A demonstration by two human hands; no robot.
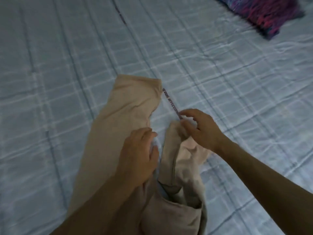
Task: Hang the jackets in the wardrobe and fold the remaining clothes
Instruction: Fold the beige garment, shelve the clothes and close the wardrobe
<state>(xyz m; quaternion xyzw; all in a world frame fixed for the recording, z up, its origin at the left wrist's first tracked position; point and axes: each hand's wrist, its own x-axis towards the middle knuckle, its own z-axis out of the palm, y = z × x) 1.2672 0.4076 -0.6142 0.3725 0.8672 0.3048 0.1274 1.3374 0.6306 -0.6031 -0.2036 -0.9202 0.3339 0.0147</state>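
A pair of beige trousers [122,116] lies on the bed in the middle of the head view, one leg stretched flat toward the far side, the other bunched nearer me. My left hand [137,156] lies on the flat leg near the crotch, fingers curled at the inner edge of the cloth. My right hand [198,128] pinches the end of the bunched leg between thumb and fingers. Both forearms come in from the bottom edge.
The bed is covered by a pale blue checked sheet [67,65] with a printed stripe of dark letters [171,104] running away from me. A purple and pink patterned cloth [267,12] lies at the far right corner.
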